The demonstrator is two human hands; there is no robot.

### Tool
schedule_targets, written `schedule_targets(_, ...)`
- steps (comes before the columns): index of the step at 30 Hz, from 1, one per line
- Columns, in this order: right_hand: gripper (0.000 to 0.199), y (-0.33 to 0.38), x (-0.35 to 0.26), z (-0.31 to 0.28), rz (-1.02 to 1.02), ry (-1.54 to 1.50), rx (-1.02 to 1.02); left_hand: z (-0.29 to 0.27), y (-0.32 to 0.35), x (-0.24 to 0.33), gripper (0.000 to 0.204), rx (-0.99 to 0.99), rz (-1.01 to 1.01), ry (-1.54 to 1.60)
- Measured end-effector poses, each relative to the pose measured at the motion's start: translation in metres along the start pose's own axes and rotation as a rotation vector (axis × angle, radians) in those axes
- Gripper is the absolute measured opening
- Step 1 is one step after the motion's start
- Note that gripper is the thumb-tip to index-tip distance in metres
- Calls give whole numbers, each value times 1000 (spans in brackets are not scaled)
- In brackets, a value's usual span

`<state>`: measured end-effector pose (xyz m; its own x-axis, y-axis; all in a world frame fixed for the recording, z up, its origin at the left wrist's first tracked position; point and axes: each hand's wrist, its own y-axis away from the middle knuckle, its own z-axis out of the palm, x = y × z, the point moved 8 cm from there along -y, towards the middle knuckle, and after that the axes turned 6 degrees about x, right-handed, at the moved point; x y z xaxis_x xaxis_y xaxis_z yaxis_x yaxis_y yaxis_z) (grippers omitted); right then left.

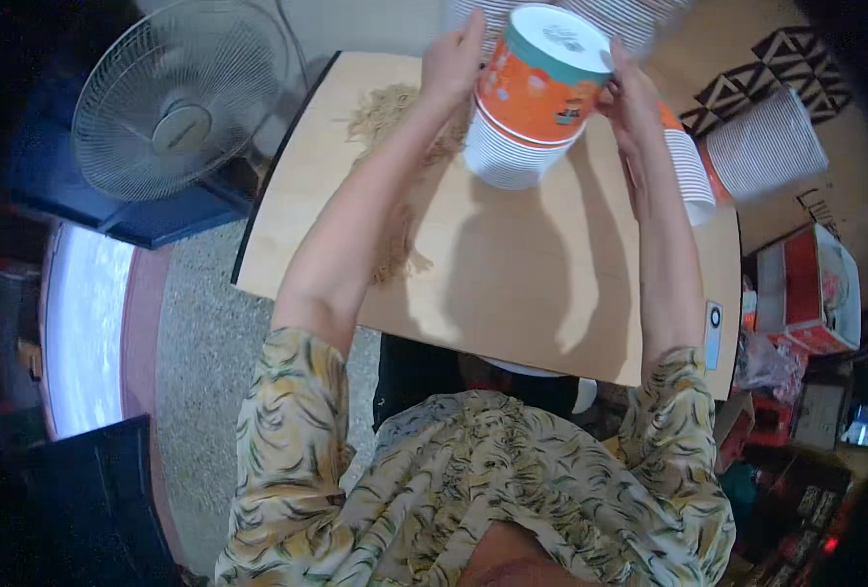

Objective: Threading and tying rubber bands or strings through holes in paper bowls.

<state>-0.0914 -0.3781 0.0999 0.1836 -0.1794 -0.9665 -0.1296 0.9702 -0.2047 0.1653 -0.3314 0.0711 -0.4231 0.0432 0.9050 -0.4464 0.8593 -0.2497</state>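
Stack of upside-down orange, teal and white paper tubs (534,106) at twelve o'clock probably wants gentle, even pressure from your right hand (634,96), holding its side, and your left hand (452,67), grip impossible to tell.

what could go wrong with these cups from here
The stack of orange cups might slip or separate: the left hand and right hand flank its upper part, with nested rims below. The right forearm could knock the other cup stack close beside it. The left forearm might snag nearby tan strands.
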Motion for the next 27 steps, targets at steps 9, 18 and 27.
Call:
schedule_targets(9,60,32,27,19,-24,-131,65,24,30,41,67,-74,226,369)
schedule_targets(18,22,124,11,-71,-345,266,389,-12,120,110,35,564,859,253)
schedule_targets(27,19,109,60,-227,81,-252,665,234,159,123,26,-290,893,105)
